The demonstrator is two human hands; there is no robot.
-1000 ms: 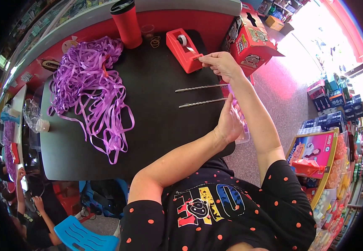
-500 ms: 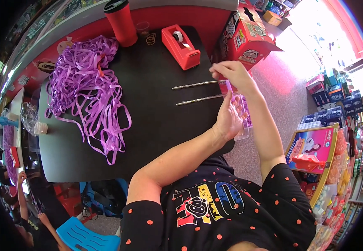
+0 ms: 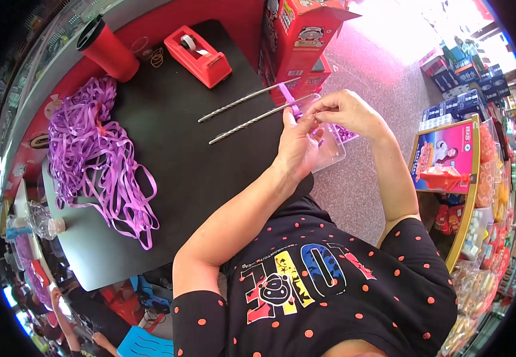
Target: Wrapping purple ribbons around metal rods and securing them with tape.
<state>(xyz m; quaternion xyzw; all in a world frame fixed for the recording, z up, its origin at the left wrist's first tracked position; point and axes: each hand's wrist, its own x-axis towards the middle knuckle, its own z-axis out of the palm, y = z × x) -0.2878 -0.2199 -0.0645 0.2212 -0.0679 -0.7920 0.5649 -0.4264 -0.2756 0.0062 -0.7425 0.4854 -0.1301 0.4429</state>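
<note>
Two twisted metal rods [image 3: 240, 107] stick out side by side over the table's right side, with a strip of purple ribbon [image 3: 288, 98] running across them. My left hand [image 3: 299, 140] is closed, its thumb against the ribbon by the nearer rod; a bit of purple shows among its fingers. Close by that thumb, my right hand [image 3: 347, 112] pinches with its fingertips; what lies between them is too small to make out. Below the hands is a clear plastic container [image 3: 332, 157] with purple pieces in it.
A large tangle of purple ribbon [image 3: 85, 143] lies on the left of the black table [image 3: 175, 178]. Along the back are a red tumbler [image 3: 112, 56], rubber bands [image 3: 157, 58] and a red tape dispenser [image 3: 201, 59]. Red cartons [image 3: 296, 44] stand beyond; a display shelf [image 3: 445, 154] is at right.
My right hand has come down to meet my left hand at the ribbon. The view has turned, so the table and the things on it appear farther left.
</note>
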